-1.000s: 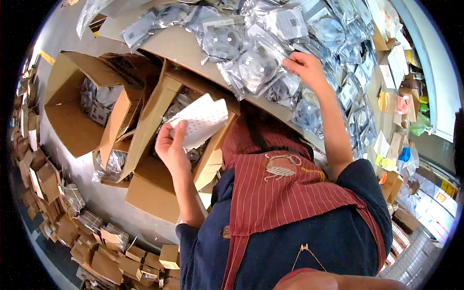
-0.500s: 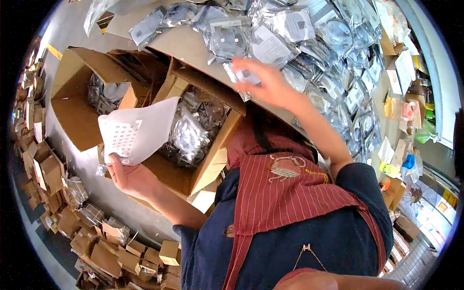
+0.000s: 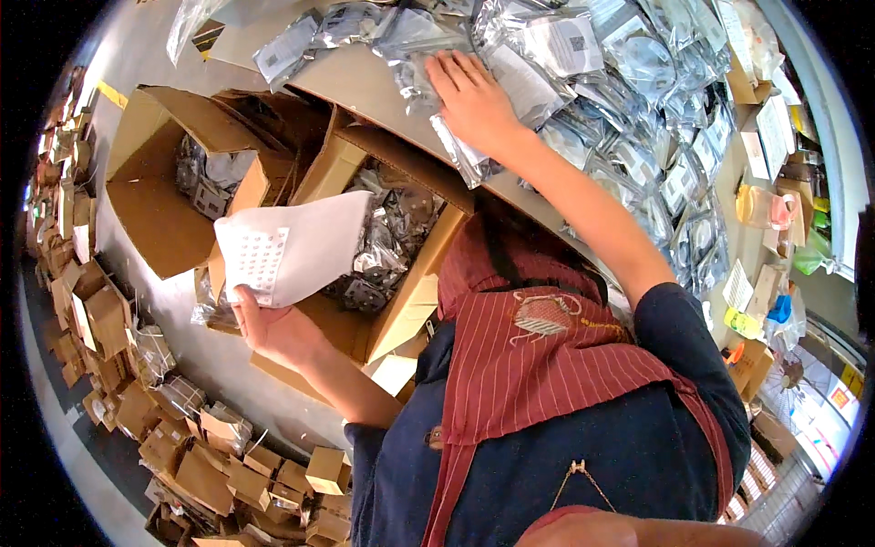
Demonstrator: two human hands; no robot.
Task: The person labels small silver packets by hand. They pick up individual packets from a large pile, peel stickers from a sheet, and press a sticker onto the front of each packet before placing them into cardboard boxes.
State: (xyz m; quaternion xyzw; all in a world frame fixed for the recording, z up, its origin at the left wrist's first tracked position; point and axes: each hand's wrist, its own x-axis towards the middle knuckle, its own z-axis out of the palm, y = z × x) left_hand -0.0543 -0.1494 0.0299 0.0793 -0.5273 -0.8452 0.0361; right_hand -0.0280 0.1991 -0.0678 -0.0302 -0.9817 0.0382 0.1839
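Observation:
A white sheet with rows of small square stickers [image 3: 314,232] is pinched at its lower left corner by my left hand [image 3: 278,328], above an open cardboard box. My right hand [image 3: 478,105] lies on the table with its fingers stretched out, on top of a clear-and-silver plastic packet [image 3: 413,80]; the part under the palm is hidden. Just below that hand, a small labelled packet [image 3: 458,155] pokes out at the table edge. Many similar packets [image 3: 643,64] with flat round parts and printed slips are heaped to the right.
Beneath the sheet, a cardboard box [image 3: 401,314] holds a jumble of silver packets. Another open box [image 3: 141,196] with packets stands to its left. Many brown cartons [image 3: 205,474] cover the floor at lower left. Papers and bags line the right side [image 3: 770,137].
My right hand has moved up and left from above the table edge and come down on a packet. My left hand has shifted slightly right with the sticker sheet.

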